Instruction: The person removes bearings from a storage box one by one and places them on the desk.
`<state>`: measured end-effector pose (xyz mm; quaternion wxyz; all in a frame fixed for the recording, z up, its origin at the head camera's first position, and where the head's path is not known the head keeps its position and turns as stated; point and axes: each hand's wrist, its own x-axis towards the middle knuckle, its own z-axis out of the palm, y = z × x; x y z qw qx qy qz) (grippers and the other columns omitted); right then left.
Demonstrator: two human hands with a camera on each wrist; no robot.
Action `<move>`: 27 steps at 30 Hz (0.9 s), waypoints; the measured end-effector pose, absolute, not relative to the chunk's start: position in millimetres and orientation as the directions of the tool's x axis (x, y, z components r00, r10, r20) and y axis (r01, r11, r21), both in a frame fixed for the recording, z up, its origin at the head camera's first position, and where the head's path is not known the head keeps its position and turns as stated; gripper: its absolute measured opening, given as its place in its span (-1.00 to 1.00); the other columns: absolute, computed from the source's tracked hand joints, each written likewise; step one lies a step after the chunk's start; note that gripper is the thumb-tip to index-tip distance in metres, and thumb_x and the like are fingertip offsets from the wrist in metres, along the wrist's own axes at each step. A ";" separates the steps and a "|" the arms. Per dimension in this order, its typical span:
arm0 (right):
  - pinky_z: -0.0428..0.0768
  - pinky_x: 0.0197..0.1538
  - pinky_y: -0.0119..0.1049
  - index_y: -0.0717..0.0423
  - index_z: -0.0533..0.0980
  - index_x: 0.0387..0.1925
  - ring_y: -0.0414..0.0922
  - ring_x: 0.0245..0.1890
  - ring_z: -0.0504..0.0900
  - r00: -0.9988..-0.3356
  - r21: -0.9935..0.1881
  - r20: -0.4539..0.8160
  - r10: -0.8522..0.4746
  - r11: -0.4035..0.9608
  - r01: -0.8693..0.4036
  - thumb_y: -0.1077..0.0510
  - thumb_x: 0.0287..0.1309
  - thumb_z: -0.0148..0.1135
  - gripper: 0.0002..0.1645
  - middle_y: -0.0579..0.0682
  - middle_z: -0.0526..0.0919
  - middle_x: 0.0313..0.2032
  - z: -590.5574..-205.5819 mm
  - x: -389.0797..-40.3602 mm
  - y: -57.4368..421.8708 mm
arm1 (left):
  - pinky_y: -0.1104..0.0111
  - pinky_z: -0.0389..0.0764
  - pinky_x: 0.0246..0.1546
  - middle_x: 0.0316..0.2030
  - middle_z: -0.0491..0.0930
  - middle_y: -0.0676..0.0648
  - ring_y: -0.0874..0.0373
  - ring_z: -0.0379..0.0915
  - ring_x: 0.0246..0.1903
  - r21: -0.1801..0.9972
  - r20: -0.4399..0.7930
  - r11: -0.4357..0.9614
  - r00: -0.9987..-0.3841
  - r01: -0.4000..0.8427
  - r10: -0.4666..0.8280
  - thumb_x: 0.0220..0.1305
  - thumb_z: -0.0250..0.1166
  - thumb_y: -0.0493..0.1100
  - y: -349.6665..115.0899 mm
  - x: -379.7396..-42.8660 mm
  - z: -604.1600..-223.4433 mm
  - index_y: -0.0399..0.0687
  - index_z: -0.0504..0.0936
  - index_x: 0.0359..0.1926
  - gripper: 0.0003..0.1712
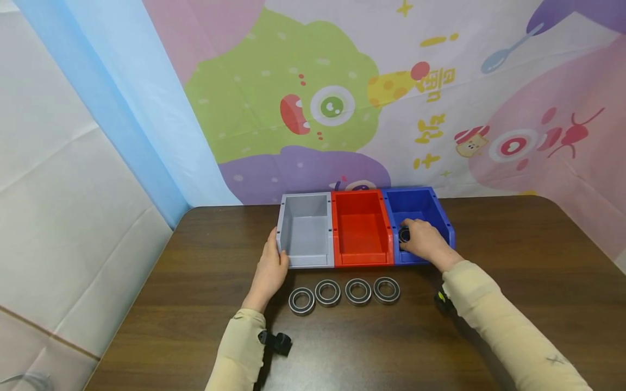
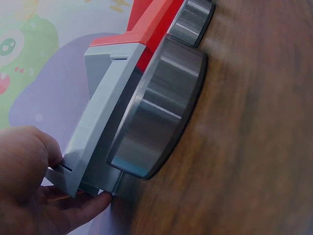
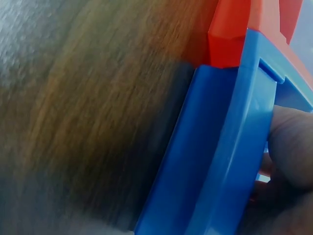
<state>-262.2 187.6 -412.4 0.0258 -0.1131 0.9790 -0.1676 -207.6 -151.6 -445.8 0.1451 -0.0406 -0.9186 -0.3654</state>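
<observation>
With our right hand (image 1: 424, 240) we pinch a dark ring-shaped bearing (image 1: 404, 234) between thumb and fingers, inside the front part of the blue bin (image 1: 414, 202); whether it touches the bin floor we cannot tell. In the right wrist view our fingers are behind the bin's front wall, and the held ring is hidden. Our left hand (image 1: 270, 271) grips the grey bin (image 1: 308, 233) at its near left corner, with fingers along the outer side. The red bin (image 1: 363, 231) stands between our 2 hands, touching the grey bin on the left hand's side and the blue bin on the right hand's. Nearer to us than the bins, 4 bearings (image 1: 337, 293) lie flat in a row on the bench (image 1: 342, 347), to the right of our left hand and to the left of our right hand. Past both hands, behind the bins, is a printed backdrop (image 1: 274, 70) with cartoon figures. We wear pale sleeves (image 1: 481, 298), with a small black device (image 1: 281, 343) at each wrist.
</observation>
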 end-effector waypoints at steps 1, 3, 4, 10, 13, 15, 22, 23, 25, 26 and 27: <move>0.41 0.01 0.11 0.41 0.36 0.04 0.23 -0.06 0.47 -0.973 -0.336 -0.021 -0.229 0.919 -0.209 0.13 -0.07 0.27 -0.36 0.39 0.48 -0.04 -412.4 -262.4 187.7 | -0.06 0.40 -0.05 0.15 0.27 -0.37 -0.26 0.35 0.02 0.660 0.296 0.730 -0.955 0.179 -0.032 0.21 -0.02 -0.30 -151.7 -207.4 -445.8 -0.20 0.00 0.35 -0.32; 0.41 0.01 0.10 0.41 0.36 0.04 0.23 -0.06 0.47 -0.972 -0.335 -0.033 -0.231 0.919 -0.207 0.13 -0.07 0.28 -0.35 0.39 0.48 -0.03 -412.6 -263.4 187.8 | -0.06 0.40 -0.05 0.16 0.27 -0.37 -0.26 0.35 0.03 0.661 0.292 0.729 -0.956 0.177 -0.033 0.22 -0.03 -0.30 -151.8 -207.1 -445.5 -0.20 -0.01 0.35 -0.32; 0.41 0.02 0.10 0.42 0.36 0.04 0.22 -0.06 0.47 -0.972 -0.333 -0.037 -0.233 0.920 -0.208 0.13 -0.07 0.28 -0.35 0.39 0.48 -0.04 -412.8 -264.0 187.9 | -0.06 0.40 -0.05 0.16 0.27 -0.37 -0.26 0.35 0.03 0.661 0.291 0.729 -0.956 0.176 -0.032 0.22 -0.03 -0.30 -151.8 -207.0 -445.3 -0.20 -0.01 0.35 -0.32; 0.40 0.03 0.10 0.42 0.35 0.06 0.22 -0.05 0.46 -0.973 -0.334 -0.056 -0.224 0.923 -0.193 0.14 -0.06 0.28 -0.35 0.39 0.47 -0.03 -413.4 -264.8 187.2 | -0.06 0.40 -0.07 0.15 0.28 -0.37 -0.26 0.36 0.01 0.664 0.282 0.728 -0.959 0.170 -0.033 0.22 -0.03 -0.29 -151.5 -207.2 -445.0 -0.19 0.00 0.35 -0.32; 0.39 0.03 0.11 0.42 0.34 0.07 0.23 -0.04 0.45 -0.974 -0.335 -0.064 -0.216 0.924 -0.183 0.15 -0.04 0.28 -0.35 0.40 0.45 -0.01 -413.3 -264.2 187.1 | -0.06 0.40 -0.06 0.15 0.28 -0.37 -0.26 0.36 0.02 0.665 0.283 0.727 -0.959 0.171 -0.033 0.22 -0.03 -0.29 -151.6 -207.6 -445.4 -0.19 0.00 0.35 -0.32; 0.39 0.03 0.12 0.42 0.33 0.07 0.24 -0.03 0.44 -0.974 -0.337 -0.068 -0.215 0.924 -0.180 0.16 -0.03 0.27 -0.35 0.41 0.44 -0.01 -413.1 -264.0 187.1 | -0.05 0.40 -0.05 0.15 0.27 -0.37 -0.26 0.35 0.03 0.664 0.283 0.727 -0.959 0.173 -0.031 0.22 -0.03 -0.29 -151.8 -207.7 -445.5 -0.20 0.00 0.35 -0.32; 0.39 0.02 0.13 0.43 0.32 0.08 0.25 -0.03 0.44 -0.972 -0.350 -0.072 -0.222 0.919 -0.184 0.18 -0.02 0.26 -0.36 0.43 0.43 -0.01 -412.0 -263.4 186.7 | -0.05 0.39 -0.04 0.16 0.27 -0.37 -0.26 0.35 0.03 0.665 0.286 0.726 -0.958 0.178 -0.027 0.22 -0.03 -0.29 -152.7 -208.2 -446.1 -0.22 -0.01 0.35 -0.32; 0.39 0.02 0.12 0.44 0.32 0.08 0.25 -0.04 0.44 -0.972 -0.350 -0.070 -0.223 0.918 -0.185 0.18 -0.02 0.26 -0.36 0.43 0.43 -0.02 -411.9 -263.4 186.6 | -0.05 0.40 -0.05 0.16 0.27 -0.37 -0.26 0.35 0.03 0.665 0.286 0.725 -0.958 0.177 -0.028 0.22 -0.03 -0.29 -152.7 -208.2 -446.1 -0.22 -0.01 0.35 -0.32; 0.40 0.02 0.12 0.43 0.32 0.08 0.25 -0.04 0.44 -0.972 -0.351 -0.069 -0.223 0.918 -0.185 0.19 -0.02 0.26 -0.36 0.43 0.44 -0.02 -411.8 -263.4 186.6 | -0.05 0.40 -0.05 0.15 0.27 -0.37 -0.26 0.35 0.02 0.666 0.285 0.725 -0.958 0.176 -0.029 0.22 -0.03 -0.29 -152.7 -208.2 -445.8 -0.22 -0.01 0.35 -0.32; 0.40 0.02 0.12 0.43 0.32 0.08 0.24 -0.04 0.44 -0.973 -0.351 -0.069 -0.222 0.918 -0.185 0.19 -0.02 0.26 -0.37 0.42 0.44 -0.02 -412.1 -263.6 186.7 | -0.05 0.40 -0.06 0.15 0.27 -0.37 -0.26 0.36 0.02 0.666 0.285 0.725 -0.958 0.176 -0.029 0.22 -0.03 -0.29 -152.7 -208.1 -445.6 -0.22 -0.01 0.35 -0.32; 0.40 0.01 0.12 0.43 0.32 0.07 0.24 -0.05 0.44 -0.973 -0.350 -0.067 -0.221 0.918 -0.185 0.19 -0.02 0.26 -0.37 0.42 0.44 -0.03 -412.2 -263.5 186.7 | -0.06 0.40 -0.06 0.15 0.27 -0.37 -0.26 0.36 0.02 0.665 0.285 0.725 -0.958 0.176 -0.029 0.22 -0.03 -0.29 -152.7 -208.2 -445.5 -0.22 -0.01 0.35 -0.32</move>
